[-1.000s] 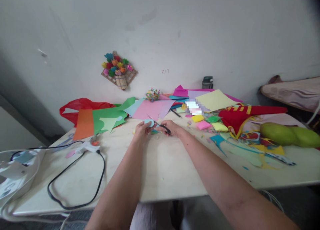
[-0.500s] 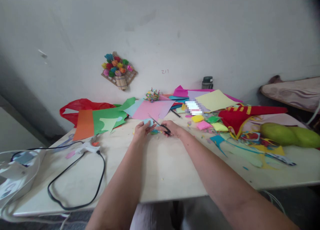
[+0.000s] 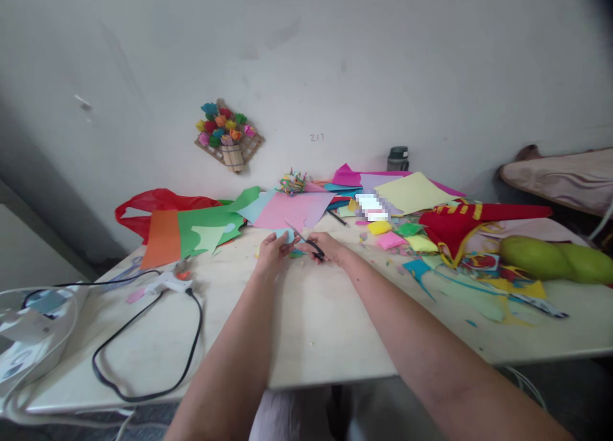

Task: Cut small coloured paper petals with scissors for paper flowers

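Observation:
My left hand (image 3: 272, 251) pinches a small piece of light blue paper (image 3: 284, 236) above the table, its fingers closed along the paper's edge. In my right hand (image 3: 328, 247) is a pair of scissors (image 3: 314, 246) with black handles. The blades point up and to the left, right beside the blue paper. Whether they touch the paper cannot be made out. Small blue and yellow paper scraps (image 3: 297, 254) lie on the table under both hands.
Coloured paper sheets (image 3: 292, 209) lie toward the wall. A glue gun (image 3: 175, 281) with a looped black cord rests at left. Small bright packets (image 3: 390, 240), cut scraps, a red cloth (image 3: 447, 230) and green fruit (image 3: 550, 259) are at right. The table (image 3: 335, 364) ends close to me.
The scissors have shifted very slightly, their blades seeming closer together beside the paper. My left hand keeps its hold on the blue paper almost unmoved.

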Motion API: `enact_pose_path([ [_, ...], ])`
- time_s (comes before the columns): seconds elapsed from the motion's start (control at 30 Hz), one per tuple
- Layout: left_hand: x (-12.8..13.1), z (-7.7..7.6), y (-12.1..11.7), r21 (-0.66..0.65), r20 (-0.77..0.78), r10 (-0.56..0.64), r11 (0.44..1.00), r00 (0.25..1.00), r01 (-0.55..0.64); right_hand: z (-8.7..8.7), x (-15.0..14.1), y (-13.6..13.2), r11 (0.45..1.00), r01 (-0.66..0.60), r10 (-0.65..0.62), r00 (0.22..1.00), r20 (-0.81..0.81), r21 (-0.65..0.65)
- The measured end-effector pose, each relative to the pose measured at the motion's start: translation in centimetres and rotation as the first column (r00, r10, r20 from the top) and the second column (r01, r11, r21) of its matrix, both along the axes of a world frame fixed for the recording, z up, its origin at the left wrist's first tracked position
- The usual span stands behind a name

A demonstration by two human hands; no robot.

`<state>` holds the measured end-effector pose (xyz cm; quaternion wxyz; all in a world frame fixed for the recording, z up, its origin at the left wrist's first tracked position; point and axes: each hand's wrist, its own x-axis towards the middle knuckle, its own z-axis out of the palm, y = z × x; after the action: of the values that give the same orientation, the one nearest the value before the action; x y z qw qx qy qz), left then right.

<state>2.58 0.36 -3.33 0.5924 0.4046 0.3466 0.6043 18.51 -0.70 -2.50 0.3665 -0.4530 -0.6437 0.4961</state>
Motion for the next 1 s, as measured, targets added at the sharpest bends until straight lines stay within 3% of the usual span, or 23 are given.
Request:
enact_pose_path([
  [0.53,0.47,0.13,0.10,-0.066,0.162,0.001,0.998,0.987,0.010,0.13,-0.10,0.05,1.000,0.006,-0.006,1.000,-0.028,-0.015],
  [1.0,0.56,0.07,0.09,-0.057,0.145,-0.009,0.998,0.989,0.017,-0.29,-0.09,0.38,1.000,0.020,-0.020,0.999,-0.045,0.006],
])
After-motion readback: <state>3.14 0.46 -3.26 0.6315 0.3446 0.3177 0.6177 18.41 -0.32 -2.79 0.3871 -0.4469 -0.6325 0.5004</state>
